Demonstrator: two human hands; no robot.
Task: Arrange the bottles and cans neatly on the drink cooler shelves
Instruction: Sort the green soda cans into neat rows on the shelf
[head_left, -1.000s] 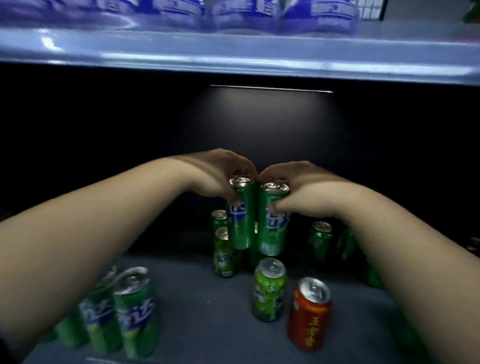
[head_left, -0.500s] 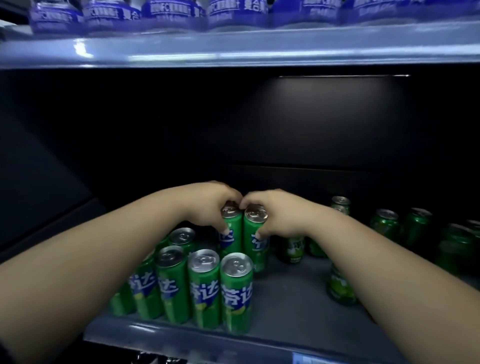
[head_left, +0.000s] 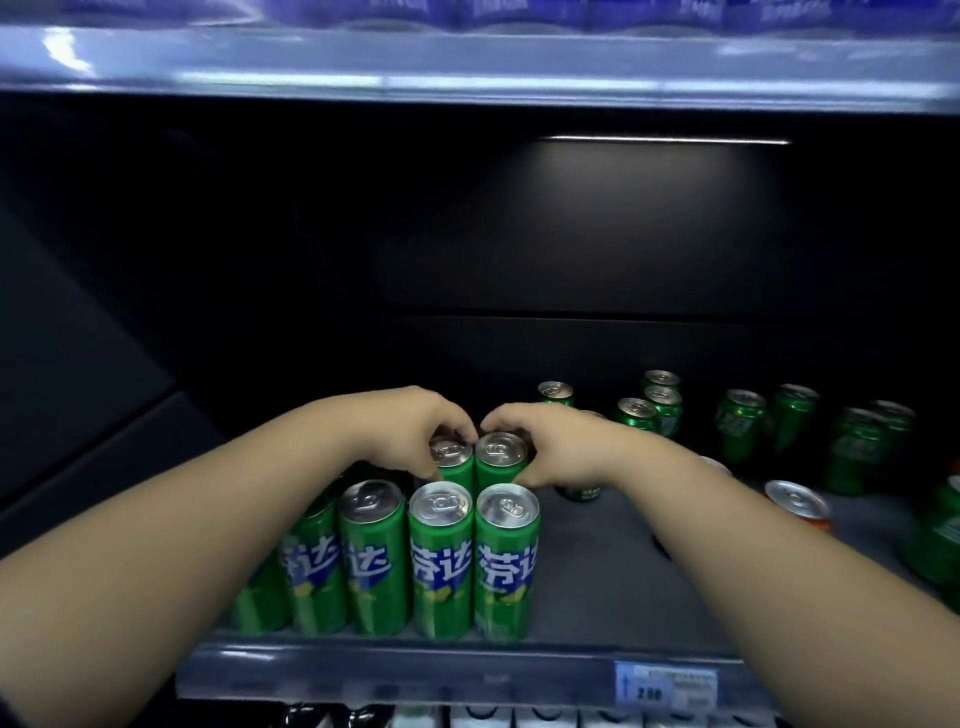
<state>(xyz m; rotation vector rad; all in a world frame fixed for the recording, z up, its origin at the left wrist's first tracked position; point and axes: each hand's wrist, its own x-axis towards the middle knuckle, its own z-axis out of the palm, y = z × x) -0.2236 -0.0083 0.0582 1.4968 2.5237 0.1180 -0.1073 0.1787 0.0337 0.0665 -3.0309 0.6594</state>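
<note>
Two tall green cans stand side by side on the grey shelf (head_left: 613, 582), just behind a front row of several matching green cans (head_left: 441, 561). My left hand (head_left: 410, 431) grips the left can (head_left: 451, 457) around its top. My right hand (head_left: 545, 447) grips the right can (head_left: 500, 454) the same way. The fingertips of both hands nearly meet above the two lids. The lower bodies of both held cans are hidden behind the front row.
Shorter green cans (head_left: 649, 410) stand scattered at the back right, and an orange can (head_left: 797, 504) sits at the right. A shelf (head_left: 467, 67) of blue-labelled bottles runs overhead. A price tag (head_left: 665, 683) hangs on the front rail.
Both hands carried the two green cans leftward and down, from mid-shelf to behind the front row at the left. The view shifted left with them.
</note>
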